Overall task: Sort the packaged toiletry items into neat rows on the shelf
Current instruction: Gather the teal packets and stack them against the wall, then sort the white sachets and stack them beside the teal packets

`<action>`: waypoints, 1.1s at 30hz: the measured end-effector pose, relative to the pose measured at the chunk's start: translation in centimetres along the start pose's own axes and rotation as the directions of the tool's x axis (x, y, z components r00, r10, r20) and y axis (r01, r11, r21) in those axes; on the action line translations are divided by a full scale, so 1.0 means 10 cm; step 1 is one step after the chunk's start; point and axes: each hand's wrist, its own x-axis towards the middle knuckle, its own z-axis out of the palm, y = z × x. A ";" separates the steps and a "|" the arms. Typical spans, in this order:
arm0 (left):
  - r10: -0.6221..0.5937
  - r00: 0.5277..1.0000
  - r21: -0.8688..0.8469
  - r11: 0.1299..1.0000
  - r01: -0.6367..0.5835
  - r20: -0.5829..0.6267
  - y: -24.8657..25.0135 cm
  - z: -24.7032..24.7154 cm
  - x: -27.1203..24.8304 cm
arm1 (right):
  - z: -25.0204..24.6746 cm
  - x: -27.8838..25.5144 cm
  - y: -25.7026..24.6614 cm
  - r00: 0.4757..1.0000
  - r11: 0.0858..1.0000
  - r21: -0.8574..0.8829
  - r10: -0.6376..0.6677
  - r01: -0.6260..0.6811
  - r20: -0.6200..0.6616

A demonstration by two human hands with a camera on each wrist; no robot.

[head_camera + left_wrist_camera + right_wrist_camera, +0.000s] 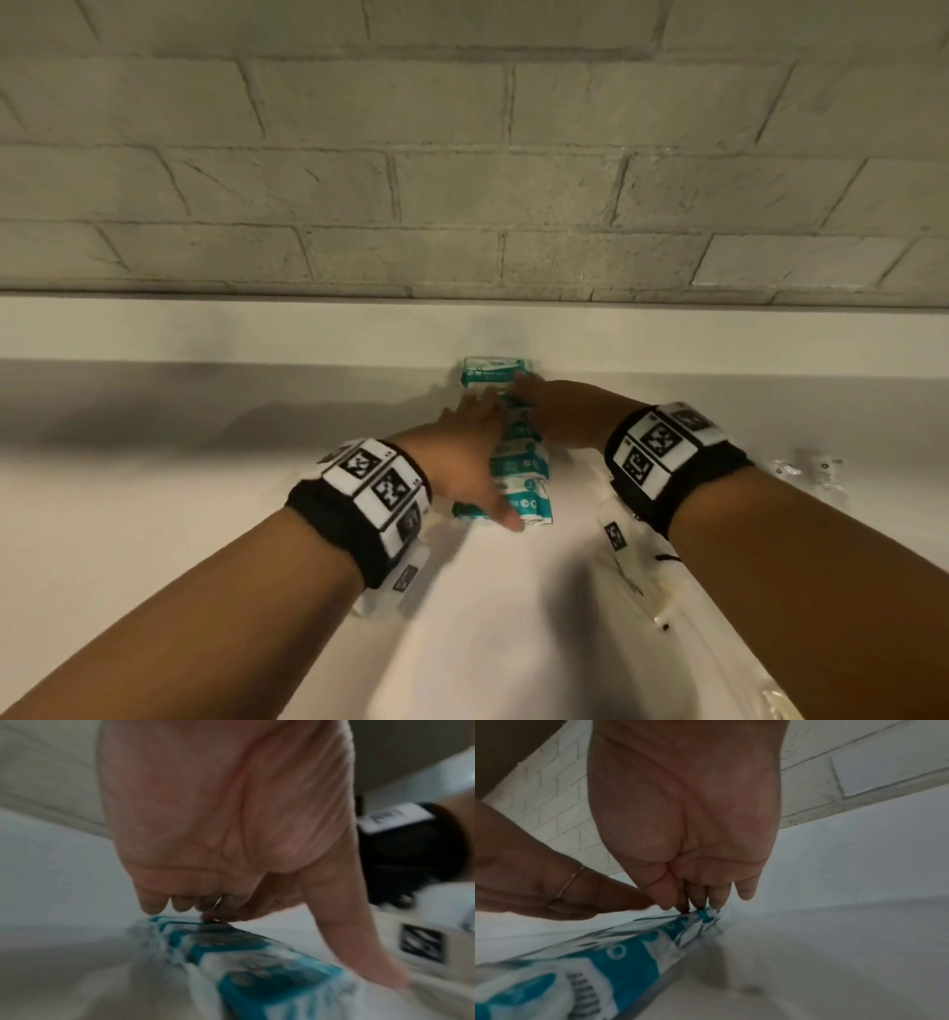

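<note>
Both hands (pixel 464 437) flat | teal packets (pixel 524 475) (one row) | shelf (pixel 154 514)

Dim, warm-tinted light throughout. Soft arm shadows cast on white shelf (pixel 154 514). Brick wall (pixel 462 154) bowed by wide-angle distortion. Wrist views blurred, foreground unfocused.
</note>
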 end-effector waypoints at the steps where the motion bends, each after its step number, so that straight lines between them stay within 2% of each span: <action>1: -0.007 1.000 0.095 0.996 0.005 0.016 0.03 0.05 0.03 | 0.01 0.01 -0.03 1.000 0.998 -0.058 0.006 -0.005 0.014; 3: -0.009 1.000 0.184 0.983 0.010 -0.007 0.10 0.13 0.06 | 0.02 0.04 -0.06 1.000 0.988 -0.157 0.009 -0.005 0.028; 4: 0.020 0.999 0.202 0.979 -0.010 -0.049 0.10 0.16 0.09 | 0.04 0.07 -0.07 0.999 0.980 -0.200 0.003 0.004 0.034; 7: 0.006 0.997 0.210 0.978 0.010 -0.079 0.08 0.18 0.12 | 0.09 0.12 -0.12 0.995 0.954 -0.299 0.027 0.003 0.093; 9: 0.013 0.997 0.216 0.976 0.002 -0.071 0.08 0.18 0.09 | 0.07 0.07 -0.13 0.995 0.979 -0.206 0.032 -0.013 0.091; 12: 0.027 0.993 0.240 0.971 0.001 -0.114 0.07 0.20 -0.02 | -0.06 -0.26 -0.01 0.998 0.995 0.077 0.061 -0.059 -0.019; 13: 0.029 0.990 0.222 0.975 0.002 -0.138 0.10 0.22 -0.10 | -0.10 -0.44 0.08 0.996 0.991 0.117 0.072 -0.065 -0.056; 18: 0.151 0.953 0.177 0.978 -0.106 -0.262 0.38 0.34 -0.52 | -0.20 -1.39 0.71 0.981 0.987 0.058 0.158 -0.152 -0.115; 22: 0.196 0.957 0.157 0.974 -0.165 -0.212 0.81 0.51 -0.71 | -0.01 -2.16 1.07 0.958 0.960 0.145 0.257 -0.239 -0.128; 30: 0.250 0.966 0.152 0.960 -0.237 -0.072 1.59 1.04 -0.92 | 0.61 -3.39 1.25 0.926 0.930 0.060 0.366 -0.362 -0.096; 33: 0.276 0.960 0.218 0.941 -0.259 -0.053 1.85 1.23 -0.94 | 0.87 -3.65 1.27 0.909 0.909 -0.024 0.417 -0.417 -0.019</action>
